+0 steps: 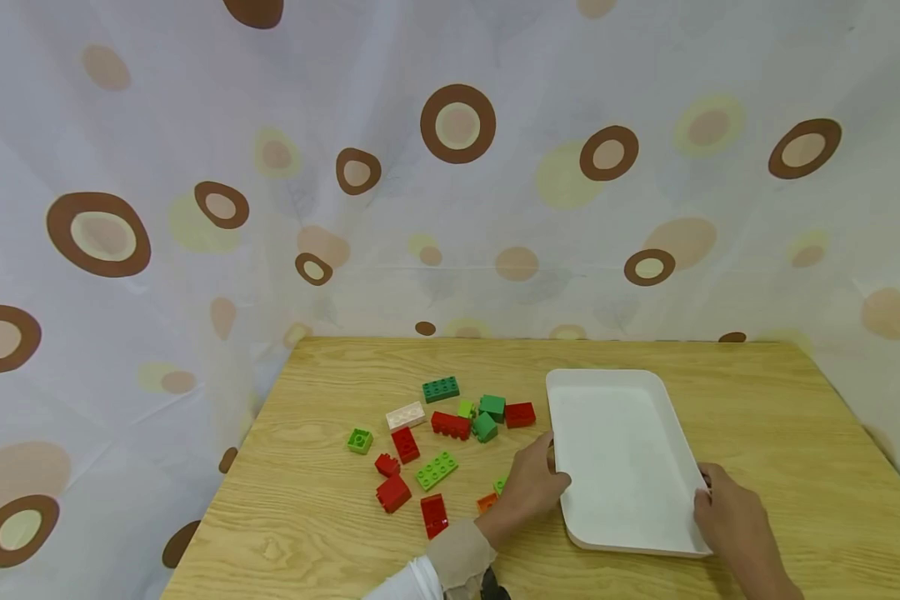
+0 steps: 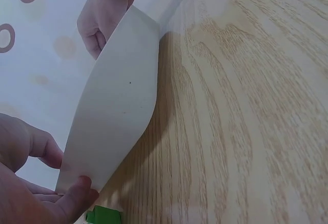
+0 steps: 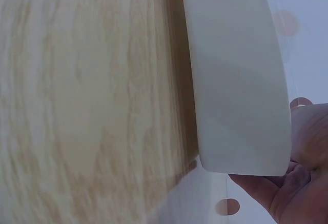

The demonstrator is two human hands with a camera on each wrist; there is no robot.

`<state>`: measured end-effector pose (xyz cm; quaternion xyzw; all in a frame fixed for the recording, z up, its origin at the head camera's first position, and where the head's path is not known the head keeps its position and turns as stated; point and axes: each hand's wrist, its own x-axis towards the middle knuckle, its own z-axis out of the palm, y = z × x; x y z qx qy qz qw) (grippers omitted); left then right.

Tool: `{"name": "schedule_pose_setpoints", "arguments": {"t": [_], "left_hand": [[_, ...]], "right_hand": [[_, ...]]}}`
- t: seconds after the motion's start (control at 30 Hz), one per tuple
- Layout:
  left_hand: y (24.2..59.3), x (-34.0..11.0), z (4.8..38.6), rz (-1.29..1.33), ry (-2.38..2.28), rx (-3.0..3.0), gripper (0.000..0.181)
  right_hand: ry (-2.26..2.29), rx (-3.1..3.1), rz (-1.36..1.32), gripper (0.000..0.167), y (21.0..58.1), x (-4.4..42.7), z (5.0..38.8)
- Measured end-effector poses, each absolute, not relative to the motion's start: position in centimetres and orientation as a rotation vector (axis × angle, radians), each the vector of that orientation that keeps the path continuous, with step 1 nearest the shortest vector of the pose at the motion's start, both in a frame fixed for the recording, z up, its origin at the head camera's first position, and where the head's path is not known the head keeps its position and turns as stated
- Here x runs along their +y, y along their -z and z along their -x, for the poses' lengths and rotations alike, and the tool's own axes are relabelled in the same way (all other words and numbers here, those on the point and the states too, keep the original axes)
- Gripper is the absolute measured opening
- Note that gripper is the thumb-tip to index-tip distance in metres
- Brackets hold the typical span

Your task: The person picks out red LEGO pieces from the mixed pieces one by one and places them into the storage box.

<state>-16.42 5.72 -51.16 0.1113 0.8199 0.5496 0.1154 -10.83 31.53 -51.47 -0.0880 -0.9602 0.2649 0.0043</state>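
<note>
A white rectangular tray with low walls stands right of the table's middle. My left hand pinches its left wall, thumb over the rim; the left wrist view shows the thumb and fingers on either side of the tray wall. At the opposite side, near the front right corner, my right hand grips the rim. In the right wrist view that hand holds the tray's edge, its fingers partly hidden behind the wall. An orange brick and a light green brick lie beside my left hand, partly covered by it.
Several toy bricks are scattered left of the tray: a dark green brick, a white brick, a light green brick, and red ones such as this red brick. A patterned curtain hangs behind the wooden table.
</note>
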Motion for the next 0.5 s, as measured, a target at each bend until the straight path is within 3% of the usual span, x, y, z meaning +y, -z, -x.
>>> {"name": "schedule_pose_setpoints", "arguments": {"t": [0.5], "left_hand": [[51.75,5.72,16.57,-0.303,-1.555,2.434,0.062]], "right_hand": [[-0.85,-3.005,0.279,0.037,51.9,31.24,10.83]]}}
